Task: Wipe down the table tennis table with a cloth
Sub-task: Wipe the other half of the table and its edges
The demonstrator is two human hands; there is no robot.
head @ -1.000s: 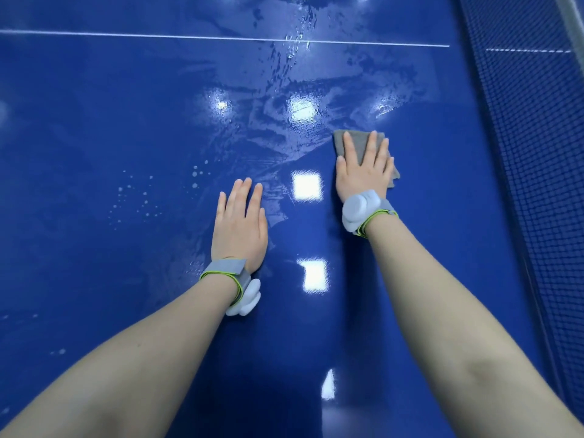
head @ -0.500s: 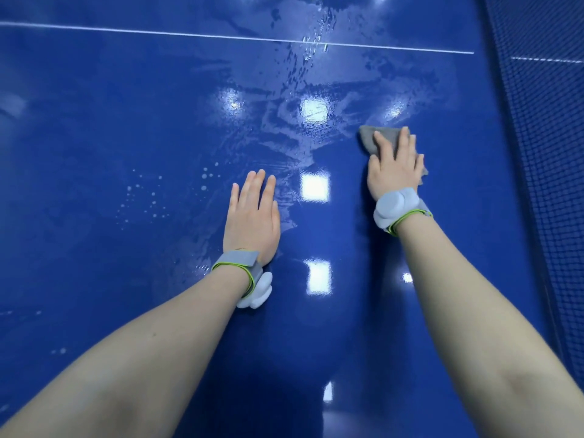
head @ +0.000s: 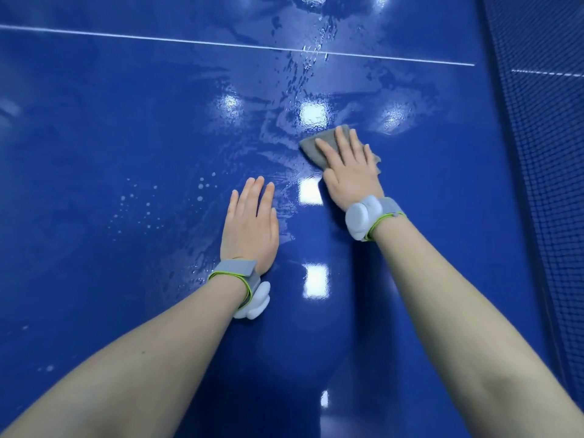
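Note:
The glossy blue table tennis table (head: 94,137) fills the view, wet and streaked in its middle. A small grey cloth (head: 311,150) lies flat on it, right of centre. My right hand (head: 350,172) presses on the cloth with straight, spread fingers and covers most of it. My left hand (head: 249,226) rests flat on the bare table surface, palm down, just below and left of the cloth. Both wrists wear grey bands with white sensors.
The dark blue net (head: 543,153) runs along the table's right side. A white line (head: 221,44) crosses the table at the far end. Small white droplets (head: 151,207) dot the surface left of my left hand. Ceiling lights reflect in the wet patch.
My right hand has slid the cloth leftward and turned it, after first pushing it right. My left hand has stayed flat on the table in about the same spot.

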